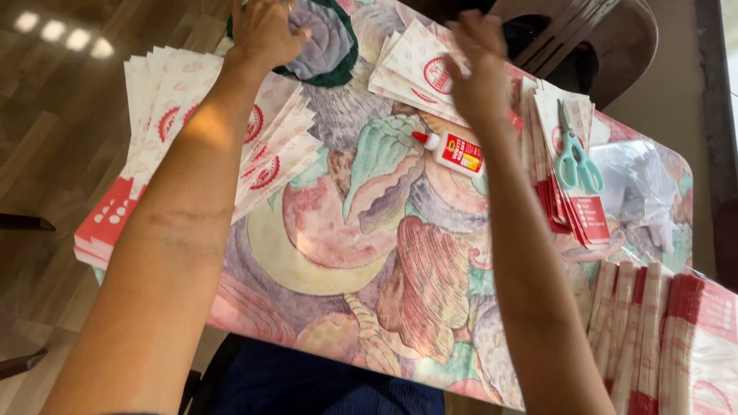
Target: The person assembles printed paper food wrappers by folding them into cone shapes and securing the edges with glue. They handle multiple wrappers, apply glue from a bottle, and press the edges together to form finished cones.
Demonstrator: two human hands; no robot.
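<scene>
R hand (478, 73) hovers blurred over far paper-bag stack (411, 65), grip can't tell; L hand (261, 31) curled at table's far edge, hold unclear. Glue bottle (450, 148) lies nearer R.

I logged bright, warm daylight entering from the upper right, where a strip at the frame edge was blown out to near white; a row of glare spots sat on the wooden floor (58, 34) at upper left. The right hand (478, 65) was smeared by motion blur, the left hand (261, 31) softer than the sharp patterned tablecloth (369, 253), and both forearms near the lens looked slightly soft. Shadows were soft and dark under the table edge, and the clear plastic (638, 184) showed pale sheen.
</scene>
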